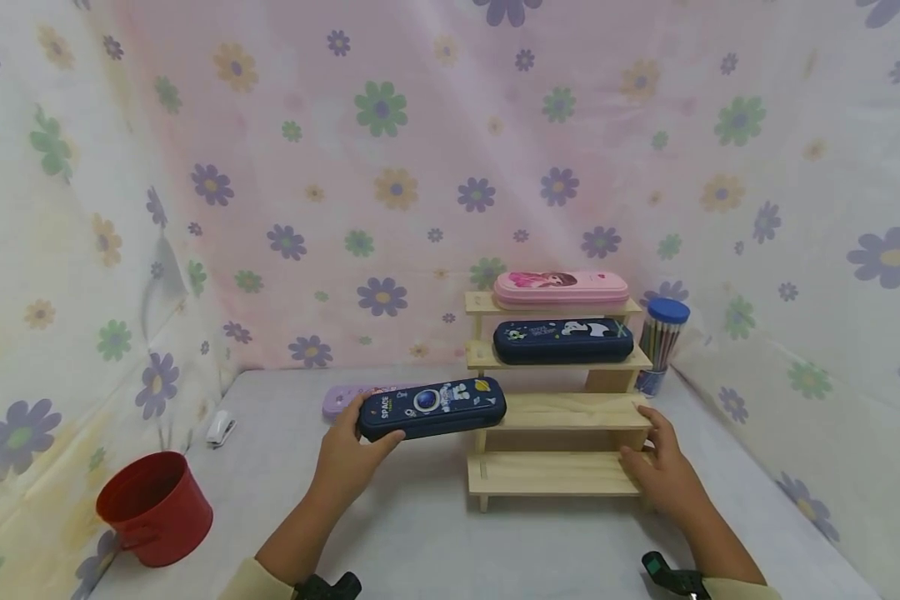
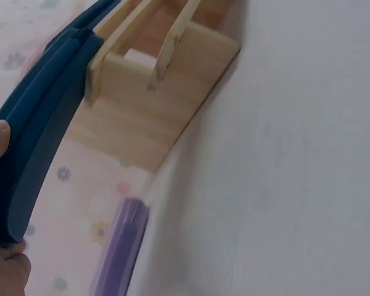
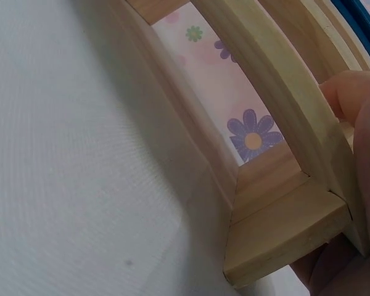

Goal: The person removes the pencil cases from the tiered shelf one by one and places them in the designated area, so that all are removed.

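A navy blue pencil case (image 1: 435, 408) with a space print is pinched at its left end between thumb and fingers of my left hand (image 1: 347, 462). Its right end overlaps the third step of a four-step wooden rack (image 1: 555, 477) in the head view. The left wrist view has the same case's side (image 2: 49, 117) tilted near the wooden steps. My right hand (image 1: 667, 475) grips the rack's right end around the lower steps. On the top step lies a pink pencil case (image 1: 562, 292); another navy pencil case (image 1: 562, 343), with a panda print, lies one step below.
Behind the held case, a purple pencil case (image 1: 337, 402) lies on the white tabletop (image 1: 285, 475). A blue-lidded jar of pencils (image 1: 658, 342) stands right of the rack. At left are a red bucket (image 1: 157, 517) and a small white object (image 1: 221, 427). Flowered cloth surrounds the table.
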A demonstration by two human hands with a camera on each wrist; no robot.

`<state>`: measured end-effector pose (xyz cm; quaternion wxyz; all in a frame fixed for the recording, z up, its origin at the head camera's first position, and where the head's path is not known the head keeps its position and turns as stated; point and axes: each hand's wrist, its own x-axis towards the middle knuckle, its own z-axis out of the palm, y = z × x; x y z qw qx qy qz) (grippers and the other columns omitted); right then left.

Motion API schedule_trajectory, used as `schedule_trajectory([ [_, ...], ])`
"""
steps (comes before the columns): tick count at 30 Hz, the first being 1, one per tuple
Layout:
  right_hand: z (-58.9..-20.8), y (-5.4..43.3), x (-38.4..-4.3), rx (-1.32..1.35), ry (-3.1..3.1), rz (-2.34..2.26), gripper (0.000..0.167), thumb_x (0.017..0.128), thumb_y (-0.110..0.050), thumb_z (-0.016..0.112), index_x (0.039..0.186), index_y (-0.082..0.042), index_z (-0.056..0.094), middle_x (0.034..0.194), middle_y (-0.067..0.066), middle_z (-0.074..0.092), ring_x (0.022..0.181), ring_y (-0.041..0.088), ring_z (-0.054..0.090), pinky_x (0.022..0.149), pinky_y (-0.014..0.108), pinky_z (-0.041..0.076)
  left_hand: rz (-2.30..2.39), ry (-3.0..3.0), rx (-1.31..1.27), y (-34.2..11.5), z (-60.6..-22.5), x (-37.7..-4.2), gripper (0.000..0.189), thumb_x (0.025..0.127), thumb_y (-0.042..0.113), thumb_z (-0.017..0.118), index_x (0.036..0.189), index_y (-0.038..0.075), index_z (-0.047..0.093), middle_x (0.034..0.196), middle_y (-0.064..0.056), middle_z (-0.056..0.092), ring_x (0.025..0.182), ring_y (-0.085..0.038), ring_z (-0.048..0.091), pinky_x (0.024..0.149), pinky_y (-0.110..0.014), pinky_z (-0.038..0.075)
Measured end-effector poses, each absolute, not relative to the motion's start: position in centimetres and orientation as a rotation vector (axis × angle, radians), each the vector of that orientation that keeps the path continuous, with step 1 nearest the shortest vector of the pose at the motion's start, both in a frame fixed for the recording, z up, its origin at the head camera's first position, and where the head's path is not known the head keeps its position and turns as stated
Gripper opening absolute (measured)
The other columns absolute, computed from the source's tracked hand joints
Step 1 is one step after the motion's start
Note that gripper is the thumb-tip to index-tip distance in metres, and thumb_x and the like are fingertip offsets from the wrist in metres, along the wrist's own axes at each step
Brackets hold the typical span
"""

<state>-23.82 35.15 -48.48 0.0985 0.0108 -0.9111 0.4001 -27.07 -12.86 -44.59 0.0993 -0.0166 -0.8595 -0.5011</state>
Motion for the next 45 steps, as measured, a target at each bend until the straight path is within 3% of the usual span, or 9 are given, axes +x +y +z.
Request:
schedule_trajectory([
  [13, -48.5, 35.3, -24.0, 0.022, -2.687, 1.18, 0.086, 0.107, -0.033, 0.06, 0.168, -0.024, 0.0, 0.16, 0.041, 0.031, 0.137, 0.065, 0.042, 0.101, 0.081, 0.037, -1.54, -2.643, 0.01, -18.8, -46.7, -27.7, 0.112, 0.08, 0.072, 0.078, 0.166, 0.02, 0.028, 0.166, -0.021, 0.037, 0.145, -0.038, 0.05, 0.11, -0.052, 0.052],
  [23, -48.5, 34.9, -23.8, 0.01, -2.68, 1.201, 0.086, 0.107, -0.033, 0.06, 0.168, -0.023, 0.0, 0.161, 0.04, 0.029, 0.139, 0.065, 0.04, 0.102, 0.081, 0.037, -1.5, -2.75, 0.01, -21.1, -48.4, -28.1, 0.106, 0.084, 0.059, 0.082, 0.165, 0.013, 0.03, 0.163, -0.029, 0.037, 0.146, -0.047, 0.046, 0.115, -0.06, 0.044],
  [38, -48.2, 34.9, -23.9, 0.006, -2.7, 1.175, 0.086, 0.107, -0.031, 0.06, 0.168, -0.022, 0.001, 0.159, 0.04, 0.031, 0.138, 0.062, 0.044, 0.102, 0.081, 0.037, -1.395, -2.849, 0.027, -22.2, -50.2, -28.8, 0.104, 0.082, 0.063, 0.082, 0.163, 0.017, 0.034, 0.166, -0.027, 0.034, 0.152, -0.052, 0.031, 0.119, -0.072, 0.029],
  [45, -48.1, 34.8, -23.8, -0.027, -2.711, 1.184, 0.086, 0.107, -0.033, 0.059, 0.168, -0.023, -0.001, 0.161, 0.039, 0.03, 0.14, 0.061, 0.042, 0.104, 0.081, 0.035, -1.297, -2.898, 0.031, -22.4, -50.1, -28.8, 0.107, 0.081, 0.064, 0.081, 0.163, 0.014, 0.032, 0.164, -0.028, 0.036, 0.151, -0.053, 0.033, 0.117, -0.073, 0.03],
])
